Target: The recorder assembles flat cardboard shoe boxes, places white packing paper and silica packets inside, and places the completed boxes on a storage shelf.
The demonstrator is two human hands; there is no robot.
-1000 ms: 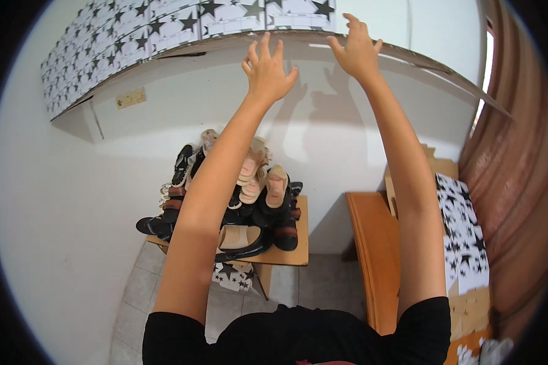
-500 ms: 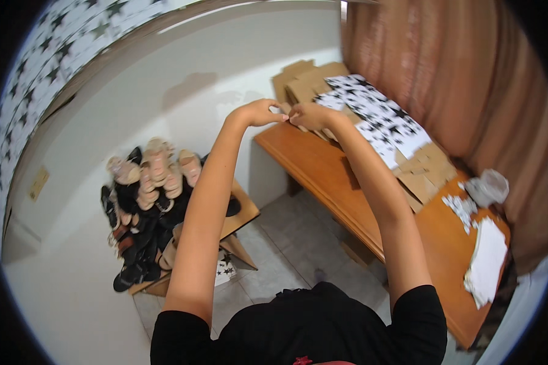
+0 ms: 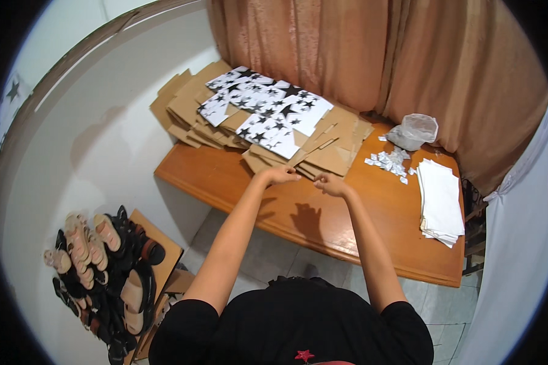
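Many shoes (image 3: 77, 234) lie heaped and unboxed on a small table (image 3: 170, 255), well to the left of the hands and nearer the body. Next, just beyond the left hand and leftward of it, come flat pieces of brown cardboard (image 3: 182, 109), overlapping in a loose stack; on top, farther from the body than both hands, lie star-printed sheets (image 3: 274, 100), flat too. None of this stands up as a box, and no piece is lifted, so I judge the handling to be at its very start, with the whole stack left to go through.

The left hand (image 3: 280, 175) is at the stack's near edge, palm turned inward, its fingers stretched rightward and apart from the thumb, holding nothing that shows. Just beside it, the right hand (image 3: 330, 184) points its curled fingers back toward the left one; whether thumb and fingertips meet is too small to tell. Both forearms reach forward and slant inward, wrists bent so that the fingertips face each other across a narrow gap above the wooden table (image 3: 383, 237).

Rightward of the right hand lie small silvery packets (image 3: 391, 163), a clear plastic bag (image 3: 417, 131) beyond them, and a stack of white sheets (image 3: 439, 201), all untouched.
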